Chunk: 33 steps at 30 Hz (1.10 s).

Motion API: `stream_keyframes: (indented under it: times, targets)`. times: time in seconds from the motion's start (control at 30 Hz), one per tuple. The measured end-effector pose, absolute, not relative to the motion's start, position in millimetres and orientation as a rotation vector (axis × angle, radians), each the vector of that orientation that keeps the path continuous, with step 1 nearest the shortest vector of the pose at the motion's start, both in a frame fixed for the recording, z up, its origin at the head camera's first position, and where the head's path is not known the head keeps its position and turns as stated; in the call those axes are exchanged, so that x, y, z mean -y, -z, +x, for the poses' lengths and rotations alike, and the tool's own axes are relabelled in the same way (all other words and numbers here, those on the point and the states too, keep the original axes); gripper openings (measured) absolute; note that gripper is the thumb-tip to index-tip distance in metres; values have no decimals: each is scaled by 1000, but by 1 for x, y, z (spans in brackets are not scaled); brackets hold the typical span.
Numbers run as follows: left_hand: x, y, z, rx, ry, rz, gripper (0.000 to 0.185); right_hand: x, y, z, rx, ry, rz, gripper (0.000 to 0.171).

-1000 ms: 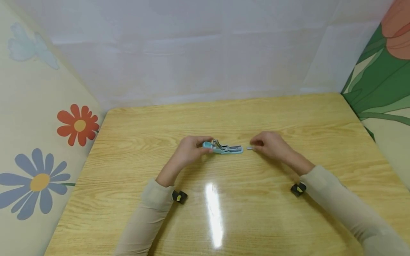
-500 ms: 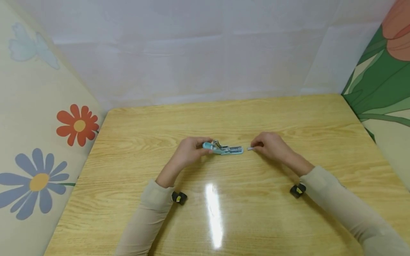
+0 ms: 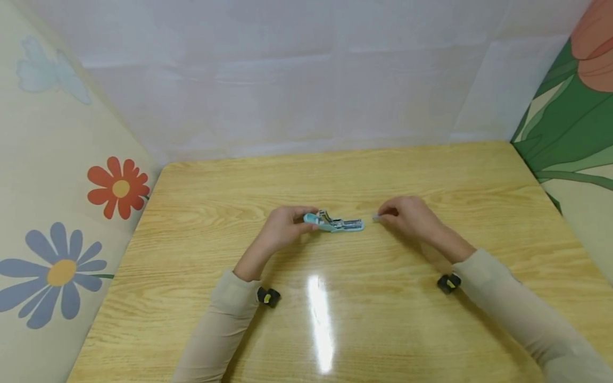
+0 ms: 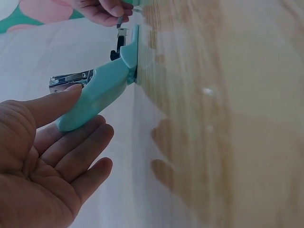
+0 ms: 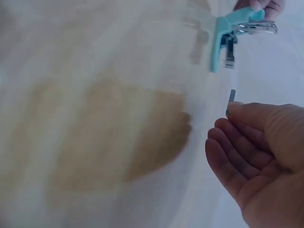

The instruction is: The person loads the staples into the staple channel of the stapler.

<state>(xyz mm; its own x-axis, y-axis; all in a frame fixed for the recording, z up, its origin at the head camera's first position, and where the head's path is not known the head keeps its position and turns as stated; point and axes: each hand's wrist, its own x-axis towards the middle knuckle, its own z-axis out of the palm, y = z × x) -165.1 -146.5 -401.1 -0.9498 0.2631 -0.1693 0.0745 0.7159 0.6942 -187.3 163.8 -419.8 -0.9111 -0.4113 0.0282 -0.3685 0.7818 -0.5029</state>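
Note:
A mint-green stapler [image 3: 327, 224] lies opened up near the middle of the table, its metal staple channel [image 3: 347, 223] showing and pointing right. My left hand [image 3: 286, 225] pinches its raised handle end between thumb and fingers; the left wrist view shows the thumb on top of the green cover [image 4: 97, 97]. To the right, my right hand [image 3: 407, 217] pinches a short grey strip of staples [image 5: 231, 97] between thumb and index finger. The strip sticks out toward the stapler's front end, with a small gap between them.
The wood-grain table [image 3: 383, 319] stretches around both hands, with a bright light reflection [image 3: 320, 324] in front. A white cloth wall [image 3: 287, 96] stands at the back. Painted flower panels [image 3: 59, 272] flank the sides. Each wrist carries a small black camera [image 3: 268, 297].
My right hand has drawn slightly to the right with the staple strip, and less of the strip shows past the fingers. The left hand and stapler have stayed nearly still.

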Motion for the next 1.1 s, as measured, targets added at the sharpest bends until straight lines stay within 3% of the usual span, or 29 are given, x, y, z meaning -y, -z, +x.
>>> stream_keyframes:
  times: [0.4,1.1]
  targets:
    - [147,402,-165,-2607,-1155,255,39,-170,401,-193,-2918,910,-664,14]
    - [146,403,-164,-2595,-1182,226,39,-170,390,-194,-2613,1285,-437,21]
